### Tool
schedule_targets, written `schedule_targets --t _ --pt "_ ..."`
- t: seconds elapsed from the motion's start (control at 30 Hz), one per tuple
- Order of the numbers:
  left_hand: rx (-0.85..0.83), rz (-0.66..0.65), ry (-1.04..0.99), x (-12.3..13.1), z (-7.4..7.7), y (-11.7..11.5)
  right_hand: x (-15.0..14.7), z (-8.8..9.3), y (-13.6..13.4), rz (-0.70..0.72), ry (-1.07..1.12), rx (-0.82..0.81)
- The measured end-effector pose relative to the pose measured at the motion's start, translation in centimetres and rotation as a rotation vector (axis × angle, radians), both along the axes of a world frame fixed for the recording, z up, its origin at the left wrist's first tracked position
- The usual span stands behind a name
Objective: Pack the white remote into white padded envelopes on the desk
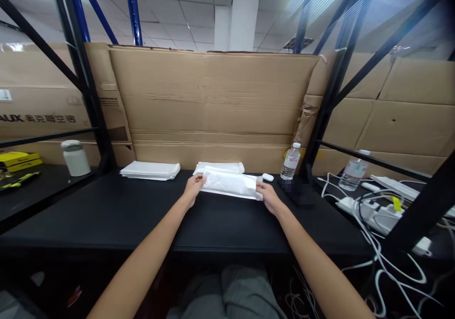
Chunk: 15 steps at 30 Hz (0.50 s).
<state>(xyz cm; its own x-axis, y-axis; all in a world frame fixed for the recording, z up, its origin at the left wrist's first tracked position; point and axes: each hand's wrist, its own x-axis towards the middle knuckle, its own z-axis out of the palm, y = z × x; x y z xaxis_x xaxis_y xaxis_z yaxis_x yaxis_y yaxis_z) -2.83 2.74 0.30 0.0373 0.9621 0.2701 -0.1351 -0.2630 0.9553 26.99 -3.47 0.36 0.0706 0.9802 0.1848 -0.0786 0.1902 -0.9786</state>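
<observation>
A flat white envelope point(231, 184) is held up level just over the black tabletop. My left hand point(194, 187) pinches its left end between thumb and fingers. At the other end, my right hand point(268, 195) is closed on the right edge, its fingertips partly hidden by the envelope. Behind it lies a second stack of white envelopes point(220, 167), partly covered by the one I hold. To the left rests a neat pile of flat white envelopes point(150, 170). A small white oval object point(268, 177) lies just beyond my right hand.
A water bottle point(290, 161) stands at the back right beside a dark flat object point(296, 193). Cardboard point(213, 96) walls off the back. Black rack posts point(90, 86) flank the table point(227, 229). Tangled white cables point(377, 243) fill the right side; a white jar point(76, 158) stands left.
</observation>
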Motion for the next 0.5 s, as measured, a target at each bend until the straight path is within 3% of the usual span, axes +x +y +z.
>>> schedule_targets --t 0.23,0.4,0.5 --pt "-0.076 0.149 -0.105 -1.1 0.4 0.3 1.8 -0.5 1.4 -0.321 0.19 -0.012" --pt "-0.143 0.011 -0.05 -1.1 1.0 -0.2 2.1 -0.8 1.5 -0.391 0.136 -0.045" --pt "-0.136 -0.121 0.134 -1.2 1.6 -0.9 2.1 -1.0 1.6 -0.409 0.105 -0.023"
